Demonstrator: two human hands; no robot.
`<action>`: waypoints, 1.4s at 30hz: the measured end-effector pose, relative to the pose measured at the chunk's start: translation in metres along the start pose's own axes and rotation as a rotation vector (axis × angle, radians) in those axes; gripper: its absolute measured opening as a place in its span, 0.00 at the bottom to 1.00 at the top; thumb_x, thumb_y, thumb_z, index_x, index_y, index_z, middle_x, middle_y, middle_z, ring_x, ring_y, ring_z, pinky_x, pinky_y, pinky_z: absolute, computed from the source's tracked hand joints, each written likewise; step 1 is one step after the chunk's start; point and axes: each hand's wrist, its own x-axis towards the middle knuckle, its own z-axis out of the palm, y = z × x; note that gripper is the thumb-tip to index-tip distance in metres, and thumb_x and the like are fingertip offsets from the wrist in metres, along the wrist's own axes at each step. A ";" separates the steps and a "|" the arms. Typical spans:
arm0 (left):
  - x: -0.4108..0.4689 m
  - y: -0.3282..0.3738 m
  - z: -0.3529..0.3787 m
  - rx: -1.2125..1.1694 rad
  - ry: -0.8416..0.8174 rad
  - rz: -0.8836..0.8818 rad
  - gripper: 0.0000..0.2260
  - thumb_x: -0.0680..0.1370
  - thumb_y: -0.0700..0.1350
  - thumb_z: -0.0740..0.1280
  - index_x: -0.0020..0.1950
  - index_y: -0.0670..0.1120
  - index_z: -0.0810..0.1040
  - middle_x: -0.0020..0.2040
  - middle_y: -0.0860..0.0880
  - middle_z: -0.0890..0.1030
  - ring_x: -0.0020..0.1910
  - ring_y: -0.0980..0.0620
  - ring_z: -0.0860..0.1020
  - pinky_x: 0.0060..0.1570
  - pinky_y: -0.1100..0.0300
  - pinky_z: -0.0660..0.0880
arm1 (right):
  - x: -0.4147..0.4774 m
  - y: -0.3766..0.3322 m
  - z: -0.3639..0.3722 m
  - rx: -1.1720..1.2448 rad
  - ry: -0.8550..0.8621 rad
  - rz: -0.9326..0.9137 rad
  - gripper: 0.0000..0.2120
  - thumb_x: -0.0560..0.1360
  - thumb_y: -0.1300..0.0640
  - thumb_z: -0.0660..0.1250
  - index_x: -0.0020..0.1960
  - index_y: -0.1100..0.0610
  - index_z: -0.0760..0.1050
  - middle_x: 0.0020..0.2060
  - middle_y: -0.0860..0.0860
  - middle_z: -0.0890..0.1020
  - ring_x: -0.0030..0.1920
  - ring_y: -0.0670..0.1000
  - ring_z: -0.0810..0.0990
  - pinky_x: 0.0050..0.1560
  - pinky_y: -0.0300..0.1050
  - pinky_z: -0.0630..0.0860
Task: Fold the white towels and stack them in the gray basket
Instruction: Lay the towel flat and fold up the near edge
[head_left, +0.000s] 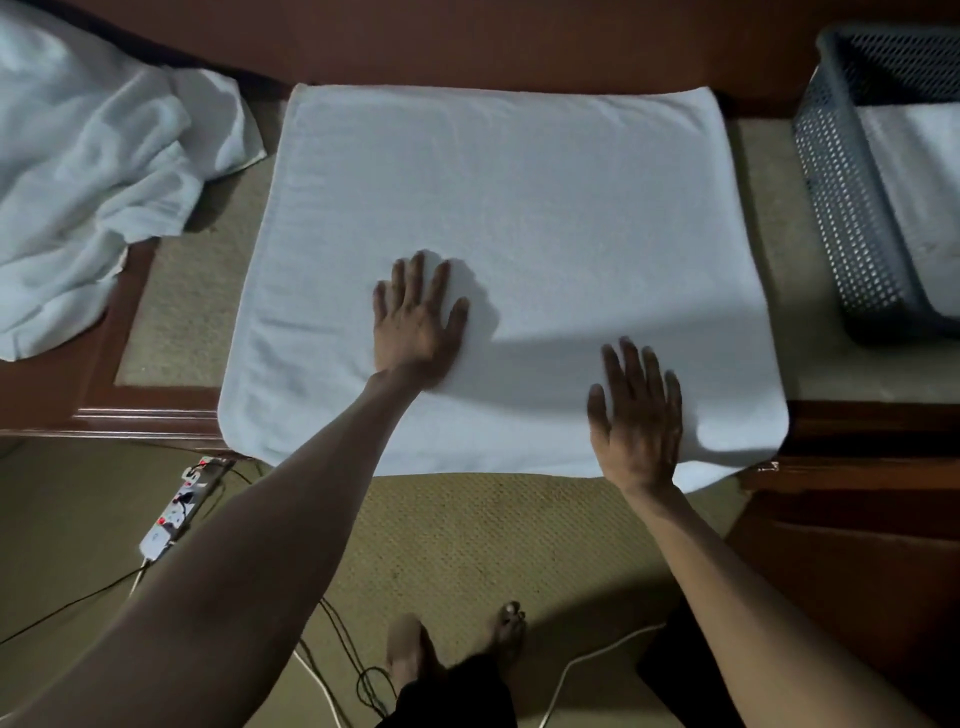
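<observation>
Left hand (418, 325): grip released, fingers spread, palm laid flat on the towel (519, 218).
Right hand (636, 415): grip released, apparently pressed flat near the towel's front edge.
Towel: spread on the counter (769, 249).
Gray basket (852, 208): at right, folded towel (919, 182) inside.

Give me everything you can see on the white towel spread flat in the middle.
The spread towel is white terry-looking cloth, a broad rectangle with rounded corners, lying smooth on the table; its near edge overhangs the front. The left hand presses flat near its middle, the right hand lies flat near its near right corner. Neither has a grip on it. It seems doubled, with a second layer peeking out there.
</observation>
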 end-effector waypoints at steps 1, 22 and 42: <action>-0.005 0.000 -0.003 -0.045 -0.011 0.007 0.26 0.86 0.60 0.51 0.83 0.54 0.59 0.84 0.47 0.56 0.83 0.44 0.52 0.80 0.44 0.48 | 0.000 -0.001 -0.001 0.004 -0.003 0.014 0.25 0.85 0.46 0.51 0.79 0.55 0.65 0.79 0.54 0.65 0.80 0.56 0.61 0.78 0.60 0.57; -0.140 -0.178 -0.038 -0.126 0.163 -0.134 0.27 0.87 0.58 0.45 0.84 0.49 0.57 0.84 0.47 0.56 0.83 0.46 0.52 0.80 0.46 0.48 | -0.024 -0.021 -0.003 0.047 0.116 0.189 0.22 0.85 0.50 0.53 0.76 0.57 0.67 0.76 0.56 0.68 0.77 0.58 0.64 0.75 0.59 0.60; -0.178 -0.076 0.072 -2.034 0.297 -1.443 0.46 0.73 0.77 0.59 0.82 0.48 0.61 0.75 0.44 0.71 0.69 0.43 0.74 0.72 0.42 0.66 | -0.073 -0.001 0.046 1.628 0.024 1.738 0.37 0.80 0.29 0.47 0.70 0.56 0.72 0.63 0.56 0.77 0.58 0.57 0.77 0.66 0.56 0.72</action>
